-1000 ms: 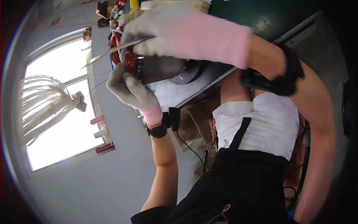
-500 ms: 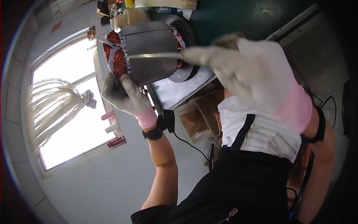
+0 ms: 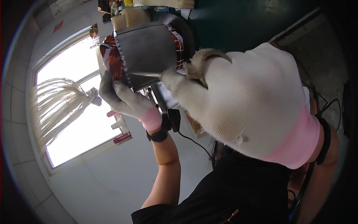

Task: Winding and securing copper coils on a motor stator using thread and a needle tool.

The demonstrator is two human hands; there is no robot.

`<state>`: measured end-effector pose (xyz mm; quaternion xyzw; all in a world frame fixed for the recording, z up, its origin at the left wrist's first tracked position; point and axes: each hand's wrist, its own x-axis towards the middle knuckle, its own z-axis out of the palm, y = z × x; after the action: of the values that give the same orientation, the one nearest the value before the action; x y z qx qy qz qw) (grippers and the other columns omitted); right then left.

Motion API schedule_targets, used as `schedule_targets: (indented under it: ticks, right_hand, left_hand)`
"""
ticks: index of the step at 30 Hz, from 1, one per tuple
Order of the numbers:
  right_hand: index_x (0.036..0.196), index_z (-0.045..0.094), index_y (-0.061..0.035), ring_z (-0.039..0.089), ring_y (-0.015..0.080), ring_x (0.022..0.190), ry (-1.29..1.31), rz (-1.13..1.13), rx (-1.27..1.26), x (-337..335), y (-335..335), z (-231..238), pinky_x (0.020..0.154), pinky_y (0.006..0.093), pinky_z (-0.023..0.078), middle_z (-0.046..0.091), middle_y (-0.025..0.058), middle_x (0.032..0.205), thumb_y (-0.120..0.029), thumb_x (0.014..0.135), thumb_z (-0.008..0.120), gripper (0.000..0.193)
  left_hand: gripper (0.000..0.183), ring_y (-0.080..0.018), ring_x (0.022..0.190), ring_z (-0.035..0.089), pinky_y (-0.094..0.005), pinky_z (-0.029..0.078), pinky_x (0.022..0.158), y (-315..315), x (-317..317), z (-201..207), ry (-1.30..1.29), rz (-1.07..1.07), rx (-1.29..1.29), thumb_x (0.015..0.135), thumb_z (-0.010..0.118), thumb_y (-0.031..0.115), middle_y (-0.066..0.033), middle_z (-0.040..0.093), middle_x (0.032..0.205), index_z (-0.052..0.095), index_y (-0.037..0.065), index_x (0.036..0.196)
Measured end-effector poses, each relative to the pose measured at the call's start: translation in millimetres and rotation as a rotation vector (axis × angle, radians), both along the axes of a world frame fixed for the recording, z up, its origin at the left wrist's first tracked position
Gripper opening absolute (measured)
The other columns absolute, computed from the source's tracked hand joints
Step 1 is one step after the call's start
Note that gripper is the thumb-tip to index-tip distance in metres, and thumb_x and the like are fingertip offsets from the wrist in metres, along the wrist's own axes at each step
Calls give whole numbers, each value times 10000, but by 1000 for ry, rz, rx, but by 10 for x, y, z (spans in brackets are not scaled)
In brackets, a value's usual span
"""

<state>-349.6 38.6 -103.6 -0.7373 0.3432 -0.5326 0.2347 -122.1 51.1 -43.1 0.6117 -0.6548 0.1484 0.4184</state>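
A motor stator (image 3: 147, 46) with a grey metal core rests on its side, with orange-red copper windings (image 3: 115, 65) bulging from its left end. White lacing crosses the windings at its right end. My left hand (image 3: 126, 95), in a white glove with pink cuff, has its thumb in front of the lower left windings and its fingers curled behind them. Close to the camera, my right hand (image 3: 246, 97), gloved alike with worn fingertips, is closed round a thin metal rod (image 3: 149, 74). The rod runs along the core's lower side toward the left windings; its grip is hidden inside the hand.
A dark round stand (image 3: 188, 31) is behind the stator's right end on a green table (image 3: 238, 22). A beige roll (image 3: 132, 18) lies farther back. To the left is a bright window (image 3: 71, 123) with a tied curtain (image 3: 61, 112). A black cable (image 3: 194, 143) hangs below.
My right hand has come nearer the camera and down, bringing the rod lower on the core. The stator appears turned slightly, with more right-end lacing showing. My left hand stays at the windings.
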Motion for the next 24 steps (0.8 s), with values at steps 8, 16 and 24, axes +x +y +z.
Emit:
schedule_targets:
  ticks: [8,16,24]
  right_hand:
    - [862,691,-181,484,102,448,87,7,-70,80,-27,-138,400,258,343,525,-47,607,-210,630,673,234]
    - [851,702,-188,490,102,462,-3,-201,-70,168,130,-109,408,257,342,504,-52,587,-231,642,670,215]
    - [920,696,-179,472,94,450,25,100,57,155,147,-325,388,254,332,517,-56,574,-175,644,688,276]
  left_hand:
    - [306,-183,908,554,-323,485,797,-7,-21,-18,-61,10,6,861,350,75,-132,541,1024,493,-70,1089]
    - [295,-181,903,549,-309,474,791,29,50,-18,-63,44,9,848,365,51,-123,535,1020,488,-64,1090]
    - [297,-173,942,515,-312,411,870,102,152,53,-108,-130,136,826,470,-29,-124,524,1036,427,-40,1120]
